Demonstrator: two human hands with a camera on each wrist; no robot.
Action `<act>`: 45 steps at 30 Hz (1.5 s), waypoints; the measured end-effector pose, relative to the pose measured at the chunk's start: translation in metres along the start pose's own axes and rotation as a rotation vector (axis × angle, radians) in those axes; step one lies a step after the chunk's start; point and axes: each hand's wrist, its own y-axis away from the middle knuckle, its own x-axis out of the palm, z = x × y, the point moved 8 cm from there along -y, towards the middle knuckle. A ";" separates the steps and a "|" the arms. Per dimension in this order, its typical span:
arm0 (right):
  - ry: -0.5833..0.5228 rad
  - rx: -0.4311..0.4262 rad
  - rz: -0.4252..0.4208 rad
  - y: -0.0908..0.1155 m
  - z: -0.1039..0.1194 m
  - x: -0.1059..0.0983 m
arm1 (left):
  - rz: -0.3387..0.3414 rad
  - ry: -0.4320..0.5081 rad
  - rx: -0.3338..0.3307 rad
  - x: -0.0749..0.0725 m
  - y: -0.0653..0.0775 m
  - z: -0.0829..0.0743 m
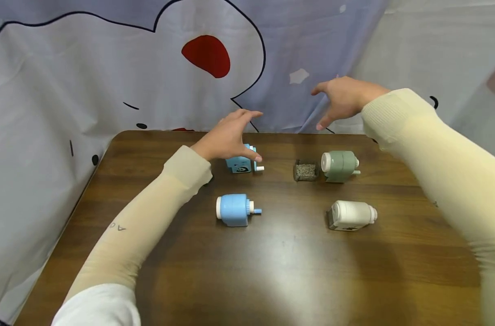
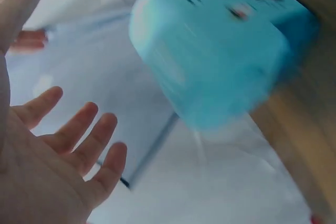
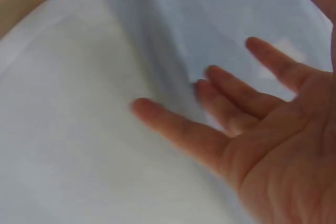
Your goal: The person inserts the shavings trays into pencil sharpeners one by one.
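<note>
My left hand is held over the far side of the table, fingers spread and nothing in them. It partly covers a light-blue crank pencil sharpener with a cartoon picture; in the left wrist view that sharpener looms large beside the spread fingers. Raised in front of the curtain, my right hand has its fingers apart and holds nothing. Below it stand a green crank sharpener and a small clear box filled with brownish bits. The right wrist view shows the empty palm.
Nearer on the brown wooden table are a plain blue crank sharpener and a white one lying to its right. A printed curtain hangs just behind the table's far edge. A dark object peeks out beside the left sleeve.
</note>
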 end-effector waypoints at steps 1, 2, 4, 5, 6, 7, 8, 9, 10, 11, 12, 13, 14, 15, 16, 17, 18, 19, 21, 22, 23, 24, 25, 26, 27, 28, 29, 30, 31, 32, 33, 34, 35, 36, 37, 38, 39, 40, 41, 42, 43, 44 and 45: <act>-0.012 -0.017 -0.023 0.004 -0.004 0.002 | 0.007 -0.036 0.015 0.002 -0.004 -0.008; -0.021 -0.037 -0.049 0.007 -0.007 0.004 | 0.015 -0.066 0.025 0.004 -0.007 -0.016; -0.044 -0.076 -0.101 0.014 -0.011 0.007 | 0.027 -0.123 0.050 0.008 -0.015 -0.033; -0.055 -0.095 -0.120 0.017 -0.012 0.009 | 0.038 -0.151 0.060 0.011 -0.018 -0.040; -0.060 -0.109 -0.131 0.020 -0.013 0.013 | 0.051 -0.175 0.067 0.014 -0.022 -0.047; -0.065 -0.121 -0.130 0.023 -0.014 0.017 | 0.065 -0.200 0.070 0.017 -0.025 -0.053; -0.067 -0.130 -0.122 0.025 -0.015 0.022 | 0.079 -0.220 0.069 0.020 -0.028 -0.058; -0.071 -0.135 -0.115 0.026 -0.016 0.026 | 0.098 -0.237 0.067 0.024 -0.032 -0.063; -0.073 -0.141 -0.106 0.028 -0.017 0.031 | 0.116 -0.255 0.064 0.029 -0.035 -0.067; -0.076 -0.145 -0.093 0.029 -0.018 0.037 | 0.139 -0.270 0.059 0.033 -0.039 -0.070; -0.076 -0.145 -0.076 0.030 -0.020 0.042 | 0.165 -0.282 0.050 0.039 -0.042 -0.073; -0.077 -0.145 -0.059 0.030 -0.021 0.048 | 0.190 -0.294 0.041 0.044 -0.045 -0.075; -0.078 -0.143 -0.045 0.031 -0.022 0.053 | 0.217 -0.301 0.032 0.049 -0.047 -0.077; -0.079 -0.141 -0.035 0.032 -0.024 0.058 | 0.249 -0.312 0.021 0.055 -0.050 -0.078; -0.081 -0.141 -0.020 0.033 -0.025 0.064 | 0.281 -0.319 0.008 0.061 -0.052 -0.079; -0.082 -0.143 -0.005 0.033 -0.026 0.069 | 0.313 -0.323 -0.010 0.067 -0.053 -0.079; -0.082 -0.144 0.008 0.034 -0.026 0.074 | 0.338 -0.326 -0.025 0.073 -0.054 -0.079; -0.088 -0.142 0.019 0.034 -0.027 0.079 | 0.361 -0.327 -0.037 0.078 -0.054 -0.079; -0.092 -0.138 0.039 0.036 -0.028 0.087 | 0.394 -0.321 -0.060 0.088 -0.055 -0.079; -0.094 -0.135 0.047 0.036 -0.029 0.091 | 0.406 -0.318 -0.067 0.092 -0.055 -0.079; -0.097 -0.130 0.051 0.036 -0.029 0.094 | 0.415 -0.314 -0.072 0.097 -0.055 -0.080; -0.100 -0.125 0.053 0.036 -0.030 0.097 | 0.420 -0.312 -0.071 0.100 -0.055 -0.080; -0.101 -0.125 0.052 0.036 -0.030 0.099 | 0.427 -0.311 -0.068 0.104 -0.055 -0.081; -0.101 -0.129 0.048 0.036 -0.029 0.101 | 0.432 -0.306 -0.067 0.108 -0.055 -0.082; -0.100 -0.133 0.041 0.036 -0.029 0.102 | 0.439 -0.305 -0.066 0.112 -0.055 -0.083; -0.096 -0.140 0.032 0.036 -0.028 0.103 | 0.446 -0.302 -0.065 0.116 -0.055 -0.084; -0.094 -0.146 0.024 0.036 -0.027 0.104 | 0.450 -0.299 -0.064 0.119 -0.056 -0.085; -0.089 -0.154 0.016 0.037 -0.026 0.105 | 0.452 -0.302 -0.064 0.123 -0.056 -0.086; -0.085 -0.159 0.008 0.037 -0.026 0.105 | 0.453 -0.304 -0.068 0.125 -0.056 -0.087; -0.082 -0.160 0.001 0.037 -0.026 0.105 | 0.451 -0.307 -0.075 0.128 -0.056 -0.087; -0.078 -0.161 -0.004 0.038 -0.025 0.105 | 0.446 -0.312 -0.080 0.129 -0.056 -0.088; -0.075 -0.161 -0.009 0.038 -0.025 0.105 | 0.437 -0.314 -0.086 0.130 -0.057 -0.087; -0.077 -0.157 -0.011 0.038 -0.025 0.105 | 0.426 -0.309 -0.090 0.130 -0.057 -0.087; -0.077 -0.156 -0.016 0.038 -0.025 0.105 | 0.416 -0.303 -0.092 0.130 -0.057 -0.087; -0.079 -0.153 -0.019 0.038 -0.025 0.105 | 0.406 -0.294 -0.093 0.130 -0.058 -0.086; -0.080 -0.150 -0.022 0.038 -0.025 0.104 | 0.394 -0.285 -0.090 0.129 -0.059 -0.086; -0.082 -0.146 -0.024 0.037 -0.026 0.104 | 0.384 -0.277 -0.086 0.129 -0.059 -0.086; -0.084 -0.142 -0.027 0.037 -0.026 0.104 | 0.377 -0.267 -0.081 0.128 -0.060 -0.085; -0.085 -0.140 -0.030 0.037 -0.026 0.104 | 0.369 -0.256 -0.077 0.127 -0.060 -0.085; -0.085 -0.137 -0.032 0.037 -0.027 0.104 | 0.361 -0.250 -0.077 0.126 -0.061 -0.084; -0.088 -0.135 -0.031 0.037 -0.027 0.104 | 0.351 -0.241 -0.080 0.125 -0.062 -0.084; -0.089 -0.134 -0.032 0.037 -0.027 0.104 | 0.343 -0.231 -0.085 0.124 -0.062 -0.083; -0.092 -0.132 -0.031 0.036 -0.026 0.104 | 0.338 -0.224 -0.088 0.124 -0.062 -0.082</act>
